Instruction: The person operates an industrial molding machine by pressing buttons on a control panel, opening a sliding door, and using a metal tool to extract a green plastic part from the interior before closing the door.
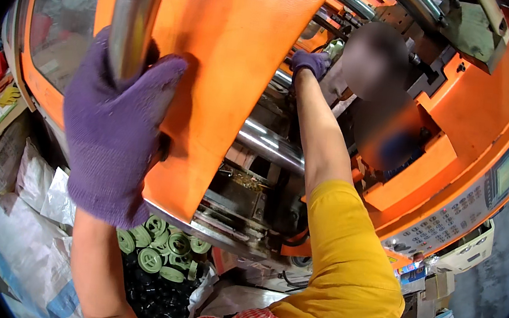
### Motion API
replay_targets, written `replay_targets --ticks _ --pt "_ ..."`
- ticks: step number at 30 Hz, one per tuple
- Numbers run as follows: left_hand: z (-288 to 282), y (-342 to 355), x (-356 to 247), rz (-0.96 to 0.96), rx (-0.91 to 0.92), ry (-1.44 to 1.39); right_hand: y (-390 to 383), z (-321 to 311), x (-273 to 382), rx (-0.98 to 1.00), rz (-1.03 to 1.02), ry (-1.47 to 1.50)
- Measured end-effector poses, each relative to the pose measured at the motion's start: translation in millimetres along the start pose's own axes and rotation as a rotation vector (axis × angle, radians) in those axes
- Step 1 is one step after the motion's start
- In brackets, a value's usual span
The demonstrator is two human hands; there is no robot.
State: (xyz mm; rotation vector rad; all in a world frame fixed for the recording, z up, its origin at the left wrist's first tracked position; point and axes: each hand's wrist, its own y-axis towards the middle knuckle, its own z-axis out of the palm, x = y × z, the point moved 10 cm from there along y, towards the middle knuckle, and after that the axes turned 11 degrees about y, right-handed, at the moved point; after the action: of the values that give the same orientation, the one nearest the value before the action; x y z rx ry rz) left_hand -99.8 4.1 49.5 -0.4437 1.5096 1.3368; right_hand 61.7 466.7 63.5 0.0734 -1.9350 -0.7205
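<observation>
Gripping tight, my left hand [117, 124] in its purple knit glove is clamped round the shiny steel handle bar [135, 7] on the big orange sliding machine door [234, 62]. Right of that door, my right hand [309, 61] reaches into the machine; whether it holds anything I cannot tell. Below the door lie pale green plastic wheels [159, 249].

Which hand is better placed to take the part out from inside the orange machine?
The right hand. It is already deep inside the open machine, beside the steel bars. The left hand grips the metal door handle outside, so it is probably occupied.
</observation>
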Motion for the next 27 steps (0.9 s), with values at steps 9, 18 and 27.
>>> replay_targets --ticks 9,18,27 --pt "-12.2 -2.1 -5.1 0.086 -0.135 0.188 18.6 10.5 8.8 -0.211 0.133 0.084" --pt "-6.8 -7.6 -16.2 0.088 -0.116 0.114 110.1 69.2 -30.0 -0.241 0.117 -0.055" --pt "4.7 -8.3 -6.5 -0.064 -0.015 -0.002 73.2 74.6 -34.0 0.031 0.204 0.078"
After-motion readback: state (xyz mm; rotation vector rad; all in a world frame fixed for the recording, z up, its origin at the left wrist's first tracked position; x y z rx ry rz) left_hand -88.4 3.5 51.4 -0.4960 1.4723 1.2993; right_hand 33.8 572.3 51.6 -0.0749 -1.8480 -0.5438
